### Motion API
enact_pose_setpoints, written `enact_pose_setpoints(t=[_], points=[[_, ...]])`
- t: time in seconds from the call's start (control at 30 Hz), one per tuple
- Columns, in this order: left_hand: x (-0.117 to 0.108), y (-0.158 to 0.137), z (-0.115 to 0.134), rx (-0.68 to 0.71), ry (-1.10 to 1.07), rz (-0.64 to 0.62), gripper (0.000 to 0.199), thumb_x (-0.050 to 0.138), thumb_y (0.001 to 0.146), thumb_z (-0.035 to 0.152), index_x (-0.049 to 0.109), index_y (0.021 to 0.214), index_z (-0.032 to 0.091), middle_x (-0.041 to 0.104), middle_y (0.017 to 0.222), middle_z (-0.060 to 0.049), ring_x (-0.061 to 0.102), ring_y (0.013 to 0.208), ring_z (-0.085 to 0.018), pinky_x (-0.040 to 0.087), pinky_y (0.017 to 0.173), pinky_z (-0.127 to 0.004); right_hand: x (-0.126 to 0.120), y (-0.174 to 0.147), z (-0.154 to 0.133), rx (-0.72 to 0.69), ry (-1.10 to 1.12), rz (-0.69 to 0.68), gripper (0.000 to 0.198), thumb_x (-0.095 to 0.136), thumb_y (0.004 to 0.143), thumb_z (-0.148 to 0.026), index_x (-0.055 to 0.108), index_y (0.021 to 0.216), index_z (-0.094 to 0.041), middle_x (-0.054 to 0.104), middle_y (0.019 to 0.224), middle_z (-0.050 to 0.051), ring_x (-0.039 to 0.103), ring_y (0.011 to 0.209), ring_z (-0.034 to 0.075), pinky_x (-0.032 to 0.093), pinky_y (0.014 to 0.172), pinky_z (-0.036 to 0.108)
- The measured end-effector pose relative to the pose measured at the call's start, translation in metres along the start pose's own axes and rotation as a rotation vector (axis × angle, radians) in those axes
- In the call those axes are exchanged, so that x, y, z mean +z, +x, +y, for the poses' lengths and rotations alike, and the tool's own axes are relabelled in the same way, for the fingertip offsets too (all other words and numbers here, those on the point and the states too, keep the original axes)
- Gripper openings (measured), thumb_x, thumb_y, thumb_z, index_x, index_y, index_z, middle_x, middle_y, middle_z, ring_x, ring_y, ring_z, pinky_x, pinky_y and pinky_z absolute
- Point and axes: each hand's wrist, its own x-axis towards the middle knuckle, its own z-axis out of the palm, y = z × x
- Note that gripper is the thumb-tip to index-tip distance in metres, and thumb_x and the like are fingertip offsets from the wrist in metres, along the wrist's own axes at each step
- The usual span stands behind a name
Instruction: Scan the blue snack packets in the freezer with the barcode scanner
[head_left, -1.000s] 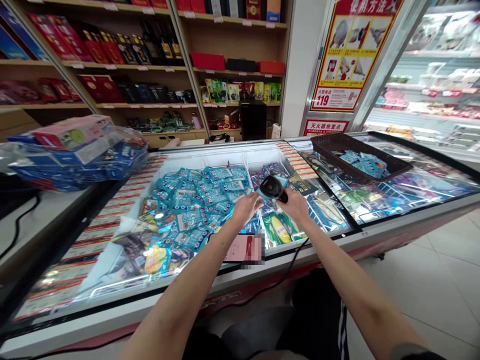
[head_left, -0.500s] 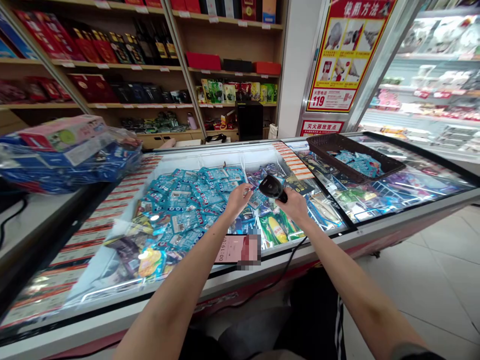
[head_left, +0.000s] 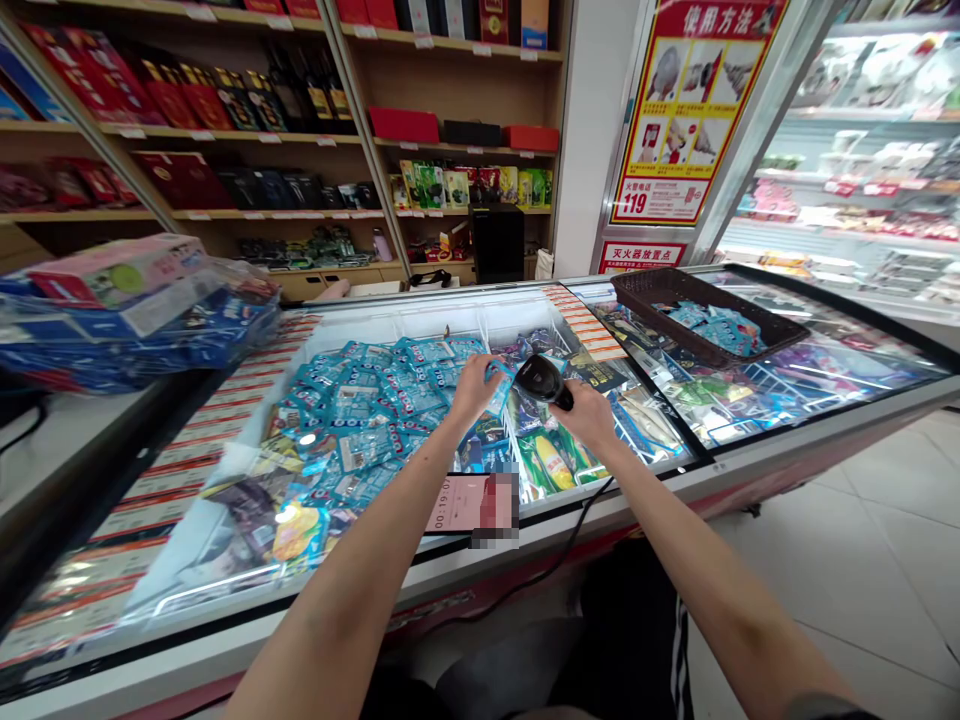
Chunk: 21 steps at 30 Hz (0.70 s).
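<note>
A small blue packet [head_left: 500, 393] is pinched in the fingers of my left hand [head_left: 472, 388], its blue face turned up. Close on its right, a black handheld barcode scanner [head_left: 540, 378] points toward the packet, with a gap between them. My right hand [head_left: 589, 415] is wrapped round the scanner's handle. Below both hands, many similar blue packets [head_left: 360, 400] lie heaped inside a glass-topped chest freezer [head_left: 420, 595]. A phone [head_left: 457, 503] showing a timer lies near the freezer's front edge, partly behind my left forearm.
A brown tray [head_left: 637, 290] with blue packets rests on the freezer's right side. Plastic-wrapped boxes [head_left: 135, 310] stand at the left. The scanner's black cable [head_left: 577, 535] hangs over the front edge. Yellow-and-green packs [head_left: 551, 462] lie beyond a white wire divider.
The packet in my left hand shows its blue face more plainly now, near the scanner. My right hand keeps its grip on the scanner, and the view has shifted slightly.
</note>
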Motion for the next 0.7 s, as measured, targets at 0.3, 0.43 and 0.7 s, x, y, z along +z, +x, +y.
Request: enact_pose_setpoints(t=[0.3,0.43,0.7], points=[[-0.036,-0.017,-0.019,-0.091,-0.093,0.148,0.045,0.056,0.078,0.042,0.051,0.117,0.021,0.060,0.096,-0.004,0.055,0.083,-0.016,0.043,0.069,-0.026,0.003,-0.003,-0.003,-0.028,0.032,0.018,0.026,0.055,0.076,-0.038,0.059,0.095,-0.020,0.065,0.086,0.004,0.060,0.077,0.020,0.039,0.064,0.026],[-0.047,-0.024,-0.029,-0.006,0.114,0.003,0.034,0.053,0.079,0.041,0.061,0.106,0.021,0.062,0.096,-0.005,0.056,0.086,-0.019,0.044,0.077,-0.031,0.003,-0.004,-0.005,-0.026,0.028,0.015,0.027,0.055,0.076,-0.037,0.059,0.096,-0.021,0.065,0.087,0.004,0.061,0.079,0.020,0.039,0.064,0.026],[-0.030,-0.024,-0.046,-0.236,-0.377,0.217,0.025,0.058,0.075,0.034,0.046,0.090,0.020,0.050,0.081,0.001,0.052,0.063,-0.010,0.052,0.059,-0.028,0.004,-0.006,-0.011,-0.083,-0.023,-0.003,0.029,0.055,0.077,-0.037,0.058,0.100,-0.020,0.065,0.093,0.004,0.061,0.082,0.020,0.040,0.067,0.026]])
